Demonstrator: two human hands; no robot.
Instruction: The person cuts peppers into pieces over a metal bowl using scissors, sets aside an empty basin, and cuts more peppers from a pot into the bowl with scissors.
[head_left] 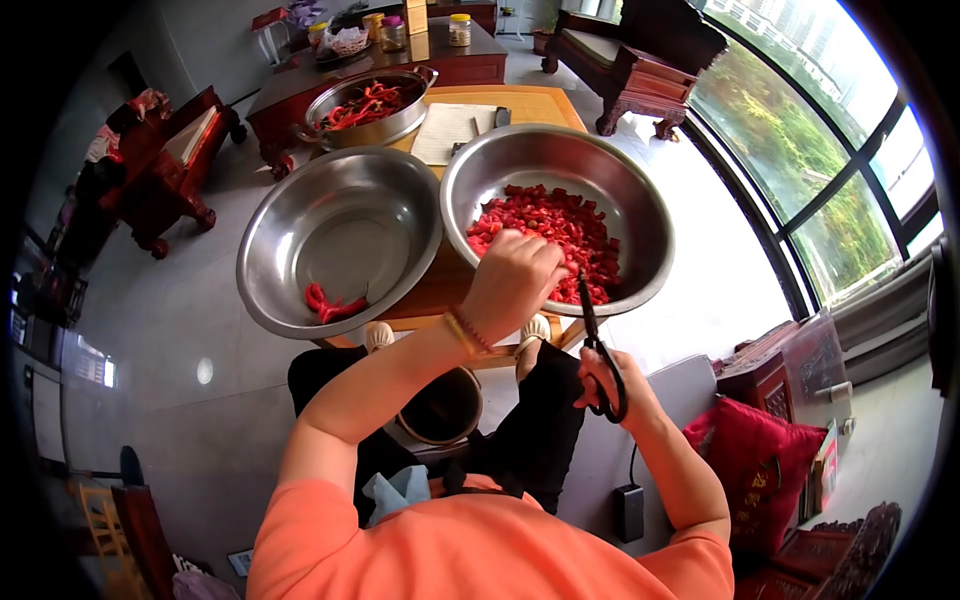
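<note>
My left hand [517, 281] is over the near edge of the right metal basin [640, 200], its fingers pressed together around something red, mostly hidden. Black scissors [605, 375] are in my right hand [618, 388], blades pointing up toward the basin beside my left fingertips. Cut red chili pieces [560, 230] cover much of that basin's bottom. In the left metal basin [350, 235] a few whole red chilies [332, 305] lie near the front rim.
Behind the basins, a two-handled pot [385, 130] holds whole red chilies, beside a paper pad [450, 130] on the wooden table [550, 103]. A dark bucket [443, 408] stands between my legs. A red cushion [755, 465] is at the right.
</note>
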